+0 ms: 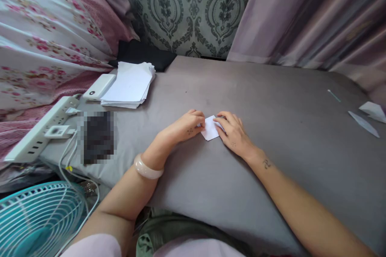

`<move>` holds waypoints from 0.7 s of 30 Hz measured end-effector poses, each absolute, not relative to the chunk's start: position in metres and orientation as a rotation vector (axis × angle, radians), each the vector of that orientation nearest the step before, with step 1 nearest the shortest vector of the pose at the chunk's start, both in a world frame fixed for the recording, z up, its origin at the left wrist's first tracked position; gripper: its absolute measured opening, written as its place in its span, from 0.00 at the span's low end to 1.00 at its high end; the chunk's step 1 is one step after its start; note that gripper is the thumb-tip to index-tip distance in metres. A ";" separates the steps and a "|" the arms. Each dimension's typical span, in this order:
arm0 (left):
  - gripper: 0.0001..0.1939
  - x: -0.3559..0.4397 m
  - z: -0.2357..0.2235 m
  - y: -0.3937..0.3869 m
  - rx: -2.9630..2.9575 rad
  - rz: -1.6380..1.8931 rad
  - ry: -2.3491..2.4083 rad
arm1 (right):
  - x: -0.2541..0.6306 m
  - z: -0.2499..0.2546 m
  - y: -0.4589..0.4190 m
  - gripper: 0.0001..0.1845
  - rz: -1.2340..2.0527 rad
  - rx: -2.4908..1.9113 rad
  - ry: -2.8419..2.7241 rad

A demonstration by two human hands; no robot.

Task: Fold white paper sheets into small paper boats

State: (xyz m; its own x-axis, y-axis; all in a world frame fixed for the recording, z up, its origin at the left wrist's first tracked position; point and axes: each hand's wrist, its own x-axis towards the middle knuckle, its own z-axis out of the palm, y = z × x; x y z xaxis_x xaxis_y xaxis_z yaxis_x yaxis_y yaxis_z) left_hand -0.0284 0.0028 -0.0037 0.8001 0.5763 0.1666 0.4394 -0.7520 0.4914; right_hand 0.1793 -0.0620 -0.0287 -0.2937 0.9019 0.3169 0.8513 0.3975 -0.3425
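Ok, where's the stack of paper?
The stack of paper is on the left of the head view, just right of the white box and farther back than the left hand.

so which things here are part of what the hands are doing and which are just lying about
In hand:
- small white paper, touched by the left hand and right hand
- paper stack, probably, as it is white too

Lying about, it seems:
- power strip
- white box
- fan
- thin stick
- pale pointed piece, purpose unclear
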 end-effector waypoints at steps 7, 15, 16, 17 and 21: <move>0.10 -0.032 0.003 0.001 2.492 0.397 0.658 | 0.182 -0.023 -0.072 0.22 0.367 -1.305 -2.177; 0.10 -0.044 0.011 0.006 2.346 0.294 0.602 | 0.189 -0.028 -0.078 0.12 0.446 -1.228 -2.114; 0.10 -0.043 0.010 0.007 2.356 0.298 0.590 | 0.189 -0.029 -0.077 0.11 0.441 -1.219 -2.113; 0.09 -0.043 0.008 0.007 2.372 0.310 0.581 | 0.189 -0.030 -0.077 0.11 0.435 -1.212 -2.120; 0.08 -0.041 0.003 0.007 2.456 0.352 0.566 | 0.187 -0.027 -0.079 0.14 0.382 -1.187 -2.220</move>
State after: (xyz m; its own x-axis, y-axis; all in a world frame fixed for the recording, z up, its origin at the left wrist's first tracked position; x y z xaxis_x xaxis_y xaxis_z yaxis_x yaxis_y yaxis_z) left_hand -0.0410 0.0070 0.0025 0.8746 0.4699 0.1193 0.3143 -0.7370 0.5983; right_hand 0.1866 -0.0786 -0.0271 -0.4309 0.8269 0.3613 0.6587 0.5619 -0.5004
